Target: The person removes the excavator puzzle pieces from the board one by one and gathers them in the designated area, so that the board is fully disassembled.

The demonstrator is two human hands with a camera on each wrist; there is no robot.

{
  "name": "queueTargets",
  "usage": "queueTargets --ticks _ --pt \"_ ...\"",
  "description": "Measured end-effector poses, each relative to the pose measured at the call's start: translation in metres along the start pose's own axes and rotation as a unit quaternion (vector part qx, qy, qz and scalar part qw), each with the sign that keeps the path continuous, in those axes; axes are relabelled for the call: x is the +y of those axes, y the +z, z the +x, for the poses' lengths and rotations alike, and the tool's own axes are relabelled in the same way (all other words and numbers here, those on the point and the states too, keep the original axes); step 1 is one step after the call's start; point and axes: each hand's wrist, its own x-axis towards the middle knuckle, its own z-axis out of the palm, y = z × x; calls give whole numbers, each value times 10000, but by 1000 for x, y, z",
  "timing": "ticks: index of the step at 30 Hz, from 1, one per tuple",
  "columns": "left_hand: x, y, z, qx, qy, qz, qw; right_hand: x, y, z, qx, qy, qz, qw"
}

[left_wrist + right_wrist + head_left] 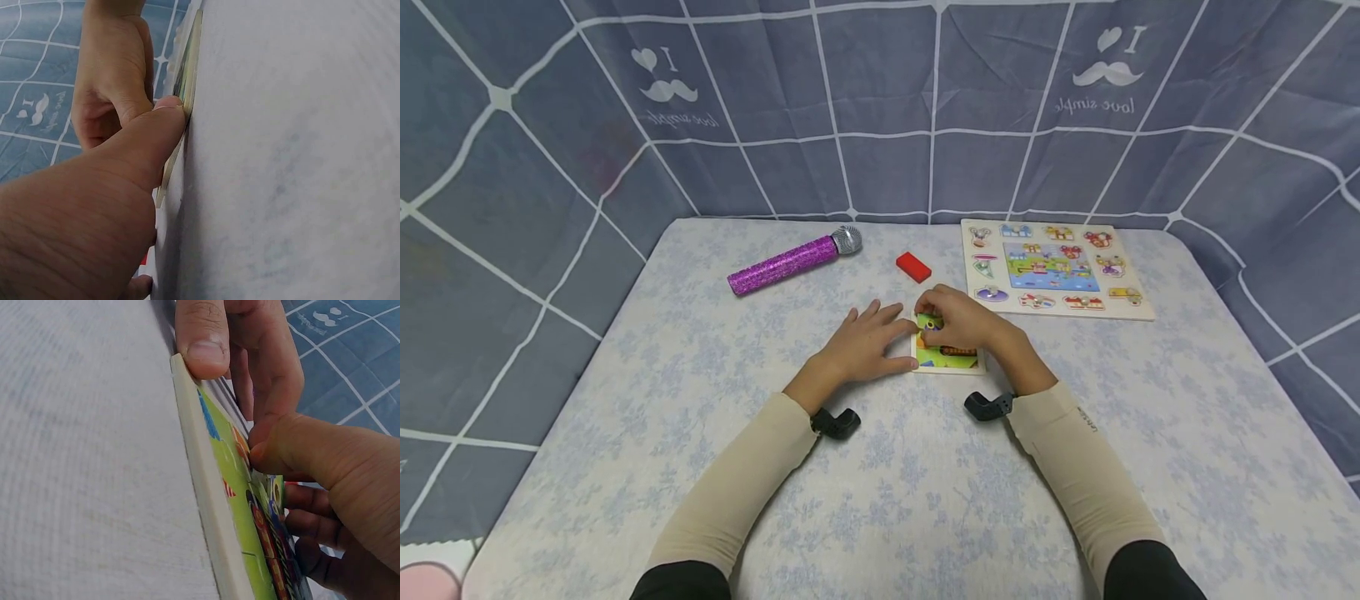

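Note:
A small wooden jigsaw puzzle [951, 360] with a bright green picture lies flat on the table in front of me. My left hand [867, 343] rests at its left side with fingers spread; the thumb [206, 357] touches the near left corner of the frame. Over the puzzle's upper part is my right hand [961, 320], its fingers bent. Between that thumb and fingers it pinches a green puzzle piece [278, 487] with an eye printed on it, near the upper left corner. The right hand covers much of the picture. In the left wrist view the puzzle [192, 69] shows edge-on.
Beyond the puzzle lies a red block [913, 267]. A purple glitter microphone [790, 265] with a silver head lies at the back left. At the back right is a wooden peg puzzle board [1120, 310]. A grey checked cloth [880, 108] hangs behind the table [887, 500].

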Motion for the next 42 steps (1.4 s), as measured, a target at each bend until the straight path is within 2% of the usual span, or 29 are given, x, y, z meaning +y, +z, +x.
queueTargets --ticks 7,15,23,27,36,42 --pt "-1 1 1 14 15 10 10000 -2 -2 0 -13 182 65 9998" --pt "-1 2 0 45 13 -28 10000 1 0 0 160 99 258 9995" --pt "-2 3 -1 84 30 -58 9999 -1 -1 -2 -187 207 283 9992" --pt "-2 4 -2 78 52 -64 9999 -2 -1 -3 -192 190 293 9992" --pt "-2 6 -3 71 105 -72 9999 -2 -3 -6 47 202 395 9990" --pt "-3 6 0 90 58 -70 9999 2 -30 -21 662 86 574 9961"
